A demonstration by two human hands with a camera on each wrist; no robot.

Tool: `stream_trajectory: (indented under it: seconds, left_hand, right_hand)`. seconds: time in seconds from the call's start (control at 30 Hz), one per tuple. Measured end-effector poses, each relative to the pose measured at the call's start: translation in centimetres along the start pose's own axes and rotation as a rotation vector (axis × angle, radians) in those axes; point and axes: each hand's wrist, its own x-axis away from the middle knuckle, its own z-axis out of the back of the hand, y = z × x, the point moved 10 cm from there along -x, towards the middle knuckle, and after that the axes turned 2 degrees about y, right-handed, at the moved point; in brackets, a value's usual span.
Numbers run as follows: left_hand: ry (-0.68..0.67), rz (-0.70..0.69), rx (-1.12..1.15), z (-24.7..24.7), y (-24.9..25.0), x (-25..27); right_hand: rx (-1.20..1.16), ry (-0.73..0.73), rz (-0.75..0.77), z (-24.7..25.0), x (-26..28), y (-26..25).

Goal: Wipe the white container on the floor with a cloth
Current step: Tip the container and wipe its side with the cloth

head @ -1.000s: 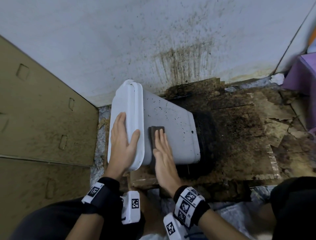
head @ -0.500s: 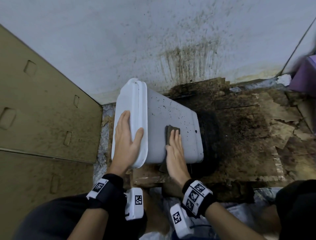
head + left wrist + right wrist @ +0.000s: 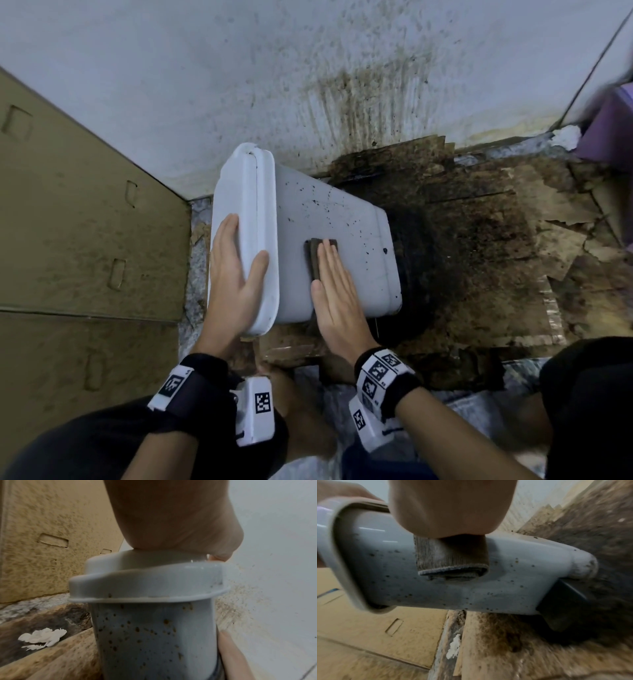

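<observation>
Over the last second the right hand [image 3: 337, 291] has slid the folded cloth [image 3: 317, 255] across the side of the white container [image 3: 346, 233], from close beside the lid rim out toward the right, with a slight pull back at the end. The fingers lie flat on the cloth throughout. The container itself seems to have tilted a little more to the right, though the head camera has shifted too, so part of this may be only the view.
</observation>
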Motion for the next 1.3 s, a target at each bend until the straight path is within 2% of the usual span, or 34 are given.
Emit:
stream_trajectory:
  seconds: [0.2,0.33,0.47,0.63,0.7,0.8,0.9,1.07,1.2,1.3]
  left_hand:
    - [0.0,0.02,0.072,0.6,-1.5,-0.1]
    - [-0.005,0.029,0.089,0.6,-2.2,-0.2]
    - [-0.007,0.035,0.101,0.9,-3.4,-0.4]
    - [-0.011,0.028,0.123,0.7,-4.1,-0.7]
    - [-0.012,0.036,0.125,0.8,-4.3,-0.7]
    - [-0.007,0.036,0.116,0.8,-4.3,-0.7]
    - [-0.009,0.028,0.125,0.7,-4.1,-0.7]
    - [-0.005,0.009,0.135,0.7,-3.8,-0.8]
    - [-0.001,0.004,0.124,0.6,-3.4,-0.7]
    - [0.001,-0.003,0.129,0.6,-3.0,-0.7]
  right_hand:
    - [0.003,0.128,-0.233,2.3,0.1,10.4]
    - [0.027,0.131,-0.319,2.1,-0.3,11.4]
    - [0.02,0.107,-0.256,0.8,-0.4,7.1]
    - [-0.008,0.0,-0.055,-1.5,-1.1,0.4]
    - [0.028,-0.018,0.009,-1.1,-1.1,0.5]
    - [0.05,-0.011,0.027,0.2,-0.8,3.4]
    - [0.056,0.054,-0.068,1.6,-0.6,8.1]
    - [-0.004,0.063,-0.441,3.2,0.0,16.2]
    - [-0.065,0.07,-0.557,3.2,-0.3,15.3]
    - [-0.081,0.087,-0.483,2.4,-0.2,11.4]
